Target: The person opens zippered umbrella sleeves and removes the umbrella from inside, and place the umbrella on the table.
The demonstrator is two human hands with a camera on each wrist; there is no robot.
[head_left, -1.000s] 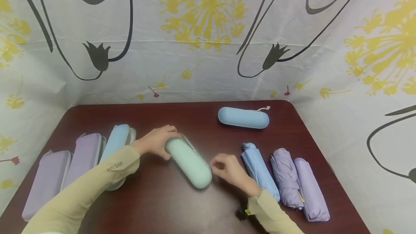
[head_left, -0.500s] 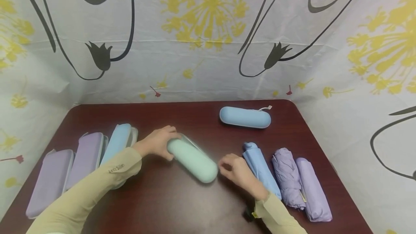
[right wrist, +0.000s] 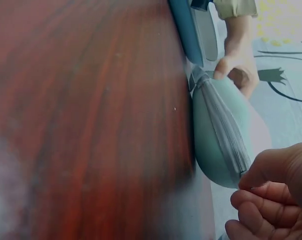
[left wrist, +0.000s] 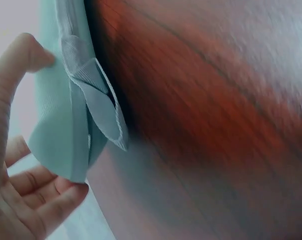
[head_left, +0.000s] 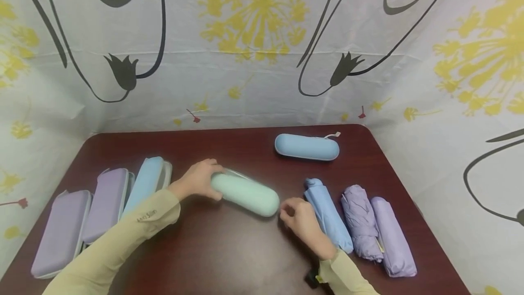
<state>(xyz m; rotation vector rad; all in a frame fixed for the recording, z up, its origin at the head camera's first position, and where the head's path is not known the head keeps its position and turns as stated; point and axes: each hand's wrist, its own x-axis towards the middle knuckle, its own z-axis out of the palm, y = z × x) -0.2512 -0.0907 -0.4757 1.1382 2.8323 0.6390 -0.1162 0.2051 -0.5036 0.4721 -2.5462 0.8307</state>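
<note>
A mint-green zippered hard case (head_left: 245,193) with rounded ends lies slanted across the middle of the table. My left hand (head_left: 198,179) grips its left end, thumb on one side and fingers on the other. In the left wrist view a pale fabric loop (left wrist: 103,107) sticks out at that end. At the opposite end, my right hand (head_left: 303,224) has thumb and forefinger pinched together at the end of the grey zipper (right wrist: 223,125). The pull itself is mostly hidden by the fingertips. Along the side seen in the right wrist view, the zipper looks closed.
Two lilac cases (head_left: 61,236) and a light blue case (head_left: 143,181) stand at the left. A blue case (head_left: 307,147) lies at the back right. Folded umbrellas, one blue (head_left: 329,217), one crumpled purple (head_left: 361,224), one lilac (head_left: 394,238), line the right side.
The mint-green case has swung round its left end, its right end moving away from me and to the right. My right hand has shifted right with it; my left hand keeps its grip.
</note>
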